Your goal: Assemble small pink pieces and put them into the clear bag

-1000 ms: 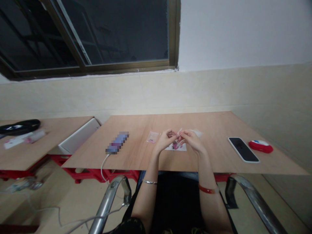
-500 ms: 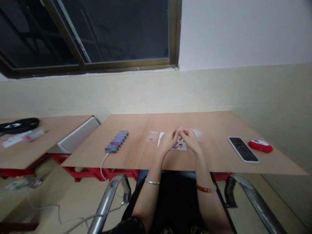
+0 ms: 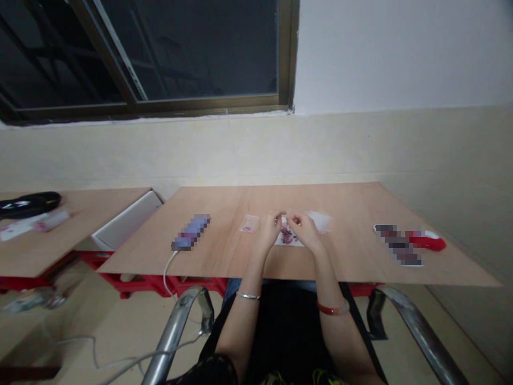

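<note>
Both my hands hover close together over a white sheet [image 3: 297,241] near the middle of the table. My left hand [image 3: 271,227] has its fingers drawn together in a pinch; what they hold is too small to make out. My right hand [image 3: 303,227] is also pinched, its fingertips just right of the left ones, with a faint clear bit of something between the two hands. Beneath them, small dark pink pieces [image 3: 286,234] lie heaped on the sheet. A small clear bag [image 3: 250,223] with pink bits inside lies left of my left hand. Right of my right hand are clear plastic bags [image 3: 319,220].
A phone with a white cable [image 3: 191,233] lies at the left of the wooden table [image 3: 224,256]. At the right are another phone [image 3: 398,246] and a red and white object [image 3: 430,242]. Metal chair arms [image 3: 176,331] flank me. A second table [image 3: 100,214] stands left.
My hands have moved slightly apart, the right lower, so more of the pink pieces on the sheet shows. The whole view has shifted a little.
</note>
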Tool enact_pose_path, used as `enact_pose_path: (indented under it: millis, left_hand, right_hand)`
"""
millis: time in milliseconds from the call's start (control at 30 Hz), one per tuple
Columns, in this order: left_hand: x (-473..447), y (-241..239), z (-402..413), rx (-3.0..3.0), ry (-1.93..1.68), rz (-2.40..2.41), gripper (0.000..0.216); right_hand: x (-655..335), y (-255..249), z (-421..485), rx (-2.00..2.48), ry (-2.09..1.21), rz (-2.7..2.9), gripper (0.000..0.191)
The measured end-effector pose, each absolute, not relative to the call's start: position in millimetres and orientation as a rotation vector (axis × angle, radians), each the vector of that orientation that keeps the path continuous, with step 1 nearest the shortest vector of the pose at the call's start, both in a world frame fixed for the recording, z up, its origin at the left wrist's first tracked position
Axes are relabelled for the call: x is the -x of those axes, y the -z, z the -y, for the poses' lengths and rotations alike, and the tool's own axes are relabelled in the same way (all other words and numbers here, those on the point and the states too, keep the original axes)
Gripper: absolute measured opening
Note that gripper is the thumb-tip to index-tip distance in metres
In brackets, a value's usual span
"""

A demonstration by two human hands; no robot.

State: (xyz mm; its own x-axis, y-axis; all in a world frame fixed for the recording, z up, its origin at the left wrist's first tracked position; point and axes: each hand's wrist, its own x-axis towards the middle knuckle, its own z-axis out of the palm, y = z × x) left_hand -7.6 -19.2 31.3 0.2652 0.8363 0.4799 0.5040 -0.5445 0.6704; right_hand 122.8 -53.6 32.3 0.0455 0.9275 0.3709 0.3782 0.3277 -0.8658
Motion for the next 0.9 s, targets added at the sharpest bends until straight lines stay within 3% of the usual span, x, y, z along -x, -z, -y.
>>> enact_pose_path:
  millis: [167, 300, 400, 667, 900]
  left_hand:
    - [8, -32, 20, -2.081, -1.179, -1.168, 0.025]
    - [11, -37, 21, -1.988, -1.188, -1.143, 0.029]
    - [12, -39, 22, -1.964, -1.097, -1.092, 0.029]
    - [14, -46, 23, -2.029, -0.972, -1.034, 0.025]
    - [14, -51, 25, -1.976, -0.952, -1.075, 0.027]
  right_hand:
    - [-129, -29, 54, 1.230, -0.481, 1.569, 0.016]
    - [-135, -24, 55, 1.243, -0.393, 1.706, 0.061]
    - [-137, -19, 53, 1.286, -0.409, 1.792, 0.073]
    - [-136, -13, 45, 1.233, -0.409, 1.658, 0.054]
    - [-130, -23, 53, 1.120, -0.563, 1.557, 0.062]
